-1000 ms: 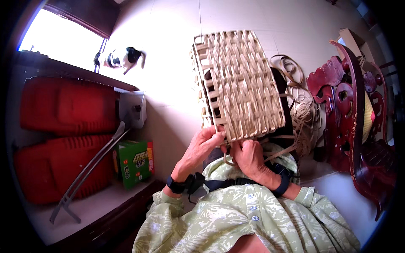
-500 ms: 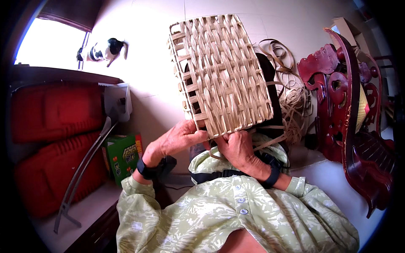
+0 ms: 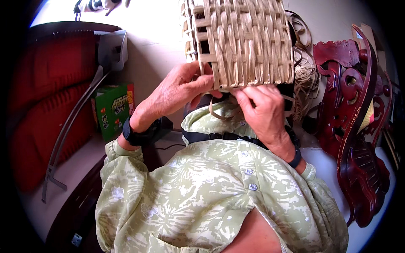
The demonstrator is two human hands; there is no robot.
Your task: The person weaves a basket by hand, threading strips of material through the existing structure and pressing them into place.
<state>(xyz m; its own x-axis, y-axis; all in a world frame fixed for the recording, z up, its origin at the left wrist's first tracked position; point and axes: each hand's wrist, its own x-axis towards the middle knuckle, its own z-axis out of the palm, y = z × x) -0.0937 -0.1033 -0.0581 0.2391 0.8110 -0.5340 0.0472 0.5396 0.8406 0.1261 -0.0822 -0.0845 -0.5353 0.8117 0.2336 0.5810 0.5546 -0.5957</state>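
A woven basket (image 3: 249,48) of tan flat strips stands before me, its lattice side facing up and its far end cut off by the picture's top. My left hand (image 3: 181,86) is closed on its near left corner, thumb and fingers pinching the edge strips by an unfilled gap in the weave. A thin loose strip (image 3: 214,113) hangs in a loop under the near edge, between my hands. My right hand (image 3: 265,110) is closed at the middle of that near edge, fingers curled. Its fingertips are partly hidden and slightly blurred, so what they pinch does not show.
Right of the basket lies a tangled heap of tan strips (image 3: 304,78) on the floor. Beyond it stands a carved dark red wooden chair (image 3: 350,101). On the left are red cushions (image 3: 55,97), a green box (image 3: 113,110) and a grey metal frame (image 3: 69,130). A black-and-white animal (image 3: 96,5) shows at the top.
My view has tilted down, so the basket and hands sit higher in the picture. My right hand has drawn right, away from the left one, along the near edge.
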